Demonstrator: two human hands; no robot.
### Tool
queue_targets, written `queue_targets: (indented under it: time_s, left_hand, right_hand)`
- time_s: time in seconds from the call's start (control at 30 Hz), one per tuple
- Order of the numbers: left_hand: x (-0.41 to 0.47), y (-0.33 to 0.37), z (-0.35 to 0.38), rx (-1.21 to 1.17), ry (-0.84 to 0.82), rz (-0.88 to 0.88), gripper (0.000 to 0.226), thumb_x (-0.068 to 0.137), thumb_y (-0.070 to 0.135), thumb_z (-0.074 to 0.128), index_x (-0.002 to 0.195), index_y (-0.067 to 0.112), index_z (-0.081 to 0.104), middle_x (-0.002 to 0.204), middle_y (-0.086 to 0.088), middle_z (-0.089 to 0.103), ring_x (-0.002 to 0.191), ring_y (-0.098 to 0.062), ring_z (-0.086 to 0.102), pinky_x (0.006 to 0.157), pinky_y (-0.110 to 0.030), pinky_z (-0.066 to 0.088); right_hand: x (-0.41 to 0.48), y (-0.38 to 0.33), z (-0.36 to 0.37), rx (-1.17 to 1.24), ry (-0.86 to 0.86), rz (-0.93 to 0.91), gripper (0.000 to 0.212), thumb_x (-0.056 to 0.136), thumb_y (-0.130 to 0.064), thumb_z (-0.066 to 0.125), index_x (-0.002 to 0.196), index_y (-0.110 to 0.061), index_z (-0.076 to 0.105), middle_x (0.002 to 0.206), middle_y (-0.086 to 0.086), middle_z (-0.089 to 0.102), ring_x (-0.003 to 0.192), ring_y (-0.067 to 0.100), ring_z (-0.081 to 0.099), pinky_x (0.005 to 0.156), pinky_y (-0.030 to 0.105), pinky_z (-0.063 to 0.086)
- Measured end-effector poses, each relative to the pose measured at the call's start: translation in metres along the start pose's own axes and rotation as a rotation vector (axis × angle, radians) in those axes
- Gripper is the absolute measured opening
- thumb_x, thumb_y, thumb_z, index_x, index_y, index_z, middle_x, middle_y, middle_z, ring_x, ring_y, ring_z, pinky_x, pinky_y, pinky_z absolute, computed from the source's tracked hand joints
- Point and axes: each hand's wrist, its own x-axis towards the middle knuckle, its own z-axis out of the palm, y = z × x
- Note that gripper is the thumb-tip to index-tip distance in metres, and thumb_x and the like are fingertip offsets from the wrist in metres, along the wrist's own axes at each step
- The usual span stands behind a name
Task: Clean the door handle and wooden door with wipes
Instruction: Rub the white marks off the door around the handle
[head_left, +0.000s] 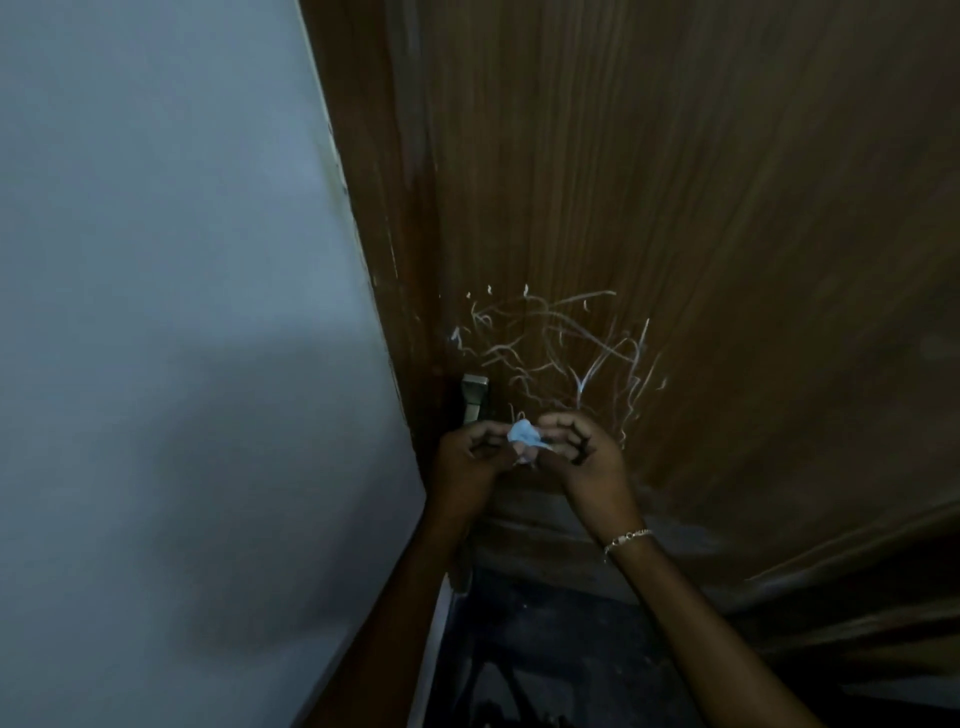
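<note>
A brown wooden door (701, 182) fills the right of the head view, with white scribbled marks (561, 348) above my hands. A metal door handle (474, 396) sticks out near the door's left edge, partly hidden by my left hand. A small crumpled pale blue wipe (523, 434) sits between my hands. My left hand (470, 460) and my right hand (582, 449) both pinch the wipe with curled fingers, close in front of the door. A thin bracelet (626, 538) circles my right wrist.
A pale grey-blue wall (171, 312) takes up the whole left side, meeting the brown door frame (374, 234). Below my arms lies a dark floor (545, 649). The scene is dim.
</note>
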Motion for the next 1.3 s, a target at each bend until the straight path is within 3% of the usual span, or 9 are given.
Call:
queue_targets:
  time_s: [0.2,0.37,0.5,0.67,0.83,0.93,1.1,1.23,1.3]
  left_hand:
    - [0.008,0.043,-0.013,-0.013,0.041,0.100,0.018,0.091,0.013,0.072,0.106,0.019,0.079,0.099,0.002,0.080,0.092,-0.013,0.076,0.080,-0.024,0.061]
    - [0.013,0.065,-0.025,-0.058,0.076,0.123,0.019,0.096,0.019,0.065,0.107,0.030,0.076,0.103,0.010,0.078,0.093,-0.006,0.075,0.076,-0.019,0.059]
    - [0.012,0.072,-0.029,-0.108,0.169,0.137,0.020,0.099,0.016,0.060,0.113,0.023,0.073,0.102,0.011,0.078,0.092,-0.007,0.075,0.074,-0.017,0.059]
    - [0.009,0.074,-0.032,-0.083,0.244,0.154,0.019,0.100,0.013,0.058,0.110,0.014,0.074,0.095,0.012,0.078,0.086,-0.007,0.074,0.070,-0.017,0.058]
    - [0.005,0.079,-0.032,-0.100,0.242,0.168,0.016,0.099,0.013,0.059,0.104,0.013,0.075,0.091,0.006,0.078,0.083,-0.010,0.075,0.069,-0.017,0.058]
    - [0.004,0.080,-0.032,-0.096,0.255,0.156,0.016,0.099,0.011,0.059,0.098,0.015,0.074,0.085,0.007,0.077,0.078,-0.008,0.074,0.067,-0.017,0.057]
    - [0.002,0.085,-0.038,-0.113,0.268,0.164,0.019,0.099,0.013,0.059,0.093,0.022,0.074,0.088,0.006,0.077,0.082,-0.010,0.075,0.070,-0.018,0.058]
    - [0.002,0.087,-0.036,-0.092,0.266,0.161,0.017,0.099,0.012,0.059,0.096,0.019,0.074,0.089,0.004,0.077,0.083,-0.011,0.075,0.072,-0.020,0.059]
    - [0.002,0.088,-0.037,-0.089,0.260,0.162,0.017,0.100,0.012,0.059,0.098,0.019,0.074,0.091,0.004,0.077,0.085,-0.012,0.075,0.073,-0.020,0.059]
  right_hand:
    - [0.020,-0.025,0.015,-0.265,0.026,-0.197,0.029,0.083,-0.011,0.079,0.109,-0.023,0.074,0.100,-0.005,0.072,0.094,0.005,0.068,0.082,0.015,0.054]
    - [0.042,-0.047,0.027,-0.552,0.142,-0.437,0.019,0.088,-0.015,0.074,0.107,-0.020,0.075,0.094,-0.012,0.068,0.084,-0.004,0.063,0.073,0.007,0.048]
    - [0.070,-0.064,0.038,-0.726,0.285,-0.629,0.020,0.092,-0.012,0.068,0.112,-0.014,0.067,0.105,-0.002,0.062,0.086,-0.003,0.053,0.071,0.004,0.045]
    - [0.102,-0.067,0.058,-0.925,0.326,-0.754,0.019,0.093,-0.013,0.065,0.112,-0.010,0.066,0.097,0.006,0.056,0.078,0.015,0.057,0.059,0.023,0.046]
    - [0.121,-0.067,0.086,-0.983,0.269,-0.772,0.019,0.088,-0.007,0.069,0.106,-0.005,0.069,0.091,0.008,0.061,0.069,0.020,0.059,0.054,0.029,0.047]
    - [0.116,-0.057,0.090,-1.018,0.155,-0.708,0.025,0.089,-0.008,0.068,0.113,-0.005,0.068,0.099,0.010,0.064,0.072,0.023,0.065,0.056,0.031,0.052]
    - [0.123,-0.069,0.085,-0.860,0.264,-0.716,0.023,0.091,-0.009,0.065,0.114,-0.006,0.067,0.097,0.008,0.063,0.073,0.017,0.061,0.060,0.024,0.050]
    - [0.118,-0.067,0.100,-0.938,0.138,-0.658,0.022,0.094,-0.006,0.060,0.115,-0.002,0.067,0.102,0.014,0.062,0.077,0.025,0.064,0.064,0.041,0.057]
    - [0.110,-0.060,0.085,-0.914,0.150,-0.638,0.022,0.093,-0.006,0.061,0.114,-0.003,0.067,0.105,0.014,0.062,0.080,0.024,0.064,0.066,0.039,0.058]
